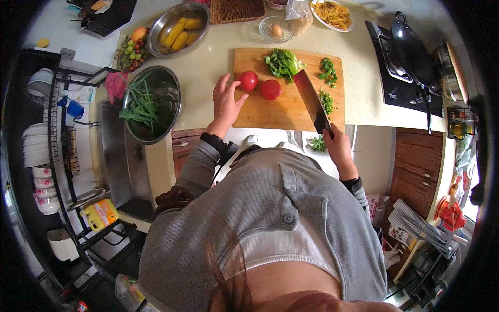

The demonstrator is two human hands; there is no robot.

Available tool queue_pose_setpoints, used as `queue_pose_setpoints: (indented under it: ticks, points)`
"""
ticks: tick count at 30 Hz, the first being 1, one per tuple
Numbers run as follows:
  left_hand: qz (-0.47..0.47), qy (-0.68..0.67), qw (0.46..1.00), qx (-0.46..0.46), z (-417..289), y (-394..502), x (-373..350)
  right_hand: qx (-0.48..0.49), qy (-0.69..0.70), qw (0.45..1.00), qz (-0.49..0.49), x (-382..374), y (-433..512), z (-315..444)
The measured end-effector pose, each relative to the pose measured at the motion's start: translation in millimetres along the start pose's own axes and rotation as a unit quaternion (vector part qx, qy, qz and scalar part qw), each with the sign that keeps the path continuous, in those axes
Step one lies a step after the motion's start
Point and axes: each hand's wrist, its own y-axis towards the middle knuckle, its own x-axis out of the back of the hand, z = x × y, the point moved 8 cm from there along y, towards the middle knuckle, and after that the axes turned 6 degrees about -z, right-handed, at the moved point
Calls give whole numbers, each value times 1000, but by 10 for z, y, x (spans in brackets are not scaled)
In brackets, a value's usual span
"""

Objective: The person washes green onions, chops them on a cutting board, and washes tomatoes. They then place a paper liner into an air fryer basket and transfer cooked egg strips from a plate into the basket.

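Note:
My right hand (340,150) is closed on the handle of a cleaver (310,95), whose blade slants over the right part of a wooden cutting board (269,115). At the board's left edge my left hand (227,103) has its fingers spread beside a red tomato (248,80); whether a fingertip touches it I cannot tell. A second tomato (271,89) sits just to the right of the first. Behind them lie leafy greens (284,63), partly beside the blade tip. Cut green pepper (328,72) and finely chopped green pieces (326,102) lie along the board's right side.
Left of the board stand a steel bowl of long green vegetables (177,105) and a steel basin of corn (151,37). Behind it are a glass bowl (262,29) with an egg and a plate of food (352,26). A wok (414,50) sits on the stove at right; a sink (117,156) is at left.

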Motion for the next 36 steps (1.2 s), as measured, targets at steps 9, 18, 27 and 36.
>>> queue_pose_setpoints:
  ticks: [9, 18, 27, 36]
  points:
    - [-45, -60, 997, -19, 55, 72, 7, -63, -11, 997, -32, 187, -290, -138]
    - [-14, -45, 998, -48, -109, 90, -158, -83, -7, 997, -8, 119, -376, -235]
    - [53, -62, 997, -5, 116, 267, -472, -82, -16, 996, 3, 130, -381, -250]
    - [82, -589, 674, 438, 582, -261, -502, -91, 1, 996, -3, 148, -384, -311]
